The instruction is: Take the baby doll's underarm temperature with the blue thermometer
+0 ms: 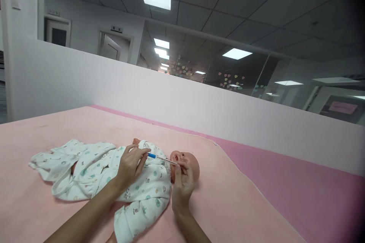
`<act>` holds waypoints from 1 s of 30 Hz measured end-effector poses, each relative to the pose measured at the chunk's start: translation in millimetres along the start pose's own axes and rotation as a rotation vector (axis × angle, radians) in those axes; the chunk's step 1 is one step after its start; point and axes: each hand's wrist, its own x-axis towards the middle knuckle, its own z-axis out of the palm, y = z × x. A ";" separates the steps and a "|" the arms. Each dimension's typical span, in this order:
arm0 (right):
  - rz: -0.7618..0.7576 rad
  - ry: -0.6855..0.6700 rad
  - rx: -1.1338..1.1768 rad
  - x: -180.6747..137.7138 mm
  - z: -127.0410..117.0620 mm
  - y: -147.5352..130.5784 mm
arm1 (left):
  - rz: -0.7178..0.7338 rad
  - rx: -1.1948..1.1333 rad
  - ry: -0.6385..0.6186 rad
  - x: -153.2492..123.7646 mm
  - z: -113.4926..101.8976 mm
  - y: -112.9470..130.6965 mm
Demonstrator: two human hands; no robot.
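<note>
On near pink blanket, doll laid face-up; dropper pinched by left hand, tip at mouth; head cupped by right hand. Likely dosing step; slow press, steady head needed.

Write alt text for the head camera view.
A left hand holds a thin stick to the mouth of a baby doll, while the right hand rests against its head. The doll lies in a white sleepsuit on a pink blanket.
</note>
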 end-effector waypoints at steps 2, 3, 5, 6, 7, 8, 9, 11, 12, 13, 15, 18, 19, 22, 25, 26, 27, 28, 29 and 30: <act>0.025 -0.013 -0.009 -1.5 0.3 0.2 | 0.015 -0.023 0.036 -1.8 0.4 -0.7; 0.034 -0.016 -0.019 -1.7 0.1 0.2 | 0.019 -0.034 0.053 -2.5 0.2 -0.9; 0.037 -0.025 -0.042 -1.9 -0.4 -0.1 | 0.018 -0.056 0.082 -3.4 -0.4 -0.7; 0.032 -0.030 -0.057 -2.0 -0.5 -0.5 | 0.016 -0.068 0.094 -3.7 -0.7 -0.6; 0.022 -0.036 -0.074 -2.3 -0.6 -1.0 | 0.014 -0.078 0.106 -3.9 -0.9 -0.5; 0.009 -0.042 -0.092 -2.7 -0.7 -1.6 | 0.012 -0.088 0.119 -4.2 -1.0 -0.6; -0.010 -0.048 -0.112 -3.1 -0.8 -2.4 | 0.012 -0.098 0.131 -4.5 -0.9 -0.8; -0.057 -0.064 -0.154 -3.9 -1.2 -4.5 | 0.015 -0.109 0.151 -4.9 -0.2 -1.3; -0.083 -0.078 -0.171 -4.1 -1.6 -5.7 | 0.019 -0.111 0.156 -4.9 0.3 -1.5; -0.108 -0.094 -0.185 -4.2 -2.0 -6.8 | 0.027 -0.113 0.162 -4.8 0.7 -1.7; -0.149 -0.129 -0.198 -4.1 -2.7 -8.5 | 0.056 -0.123 0.186 -4.2 1.6 -1.8; -0.194 -0.144 -0.185 -3.8 -2.9 -8.0 | 0.103 -0.143 0.214 -3.3 2.0 -1.3; -0.207 -0.138 -0.182 -3.8 -2.7 -7.2 | 0.114 -0.145 0.214 -3.1 1.9 -1.0; -0.249 -0.107 -0.186 -3.9 -1.9 -4.9 | 0.139 -0.143 0.203 -3.0 1.0 0.2; -0.280 -0.107 -0.204 -3.9 -1.9 -4.9 | 0.140 -0.131 0.182 -2.1 -0.2 1.4; -0.285 -0.115 -0.215 -3.8 -2.1 -5.3 | 0.126 -0.123 0.166 -1.6 -0.6 1.8; -0.285 -0.123 -0.228 -3.6 -2.5 -5.8 | 0.107 -0.114 0.144 -1.0 -0.9 2.0; -0.282 -0.129 -0.238 -3.5 -3.0 -6.1 | 0.086 -0.105 0.119 -0.5 -1.0 2.2; -0.278 -0.135 -0.244 -3.4 -3.5 -6.4 | 0.066 -0.097 0.093 -0.2 -1.0 2.3; -0.275 -0.142 -0.245 -3.4 -4.1 -6.4 | 0.050 -0.090 0.068 0.0 -0.9 2.3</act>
